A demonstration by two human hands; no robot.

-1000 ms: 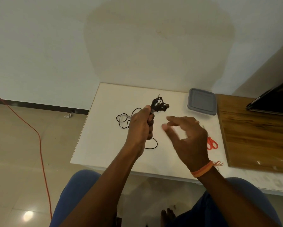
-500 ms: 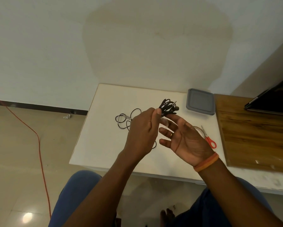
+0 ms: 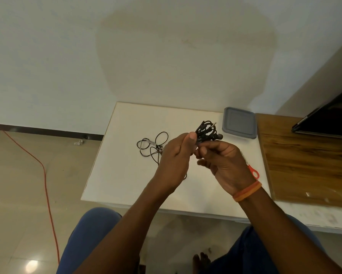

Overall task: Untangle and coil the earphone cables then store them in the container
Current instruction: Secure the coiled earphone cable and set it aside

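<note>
Right hand [image 3: 223, 165], open-palmed half a second ago, has now curled onto the coiled black earphone bundle [image 3: 206, 131]; left hand [image 3: 176, 161] still pinches it, thumb up. Lidded grey container [image 3: 239, 123] sits just beyond the right hand.

Table top [image 3: 126, 175] was seen as smooth matt white laminate. Board [image 3: 304, 165] beside it: wood, brown, streaky grain, low sheen. Container lid [image 3: 239, 123]: grey plastic, matt. Coiled earphone cable [image 3: 206, 131]: black, matt, w/ a shiny metal jack tip. Loose cable [image 3: 152, 145]: thin, black, slightly glossy. Scissor handle [image 3: 254, 173]: red plastic. Wristband [image 3: 247, 191]: orange, matt. Floor tiles [image 3: 17, 194]: glossy.
</note>
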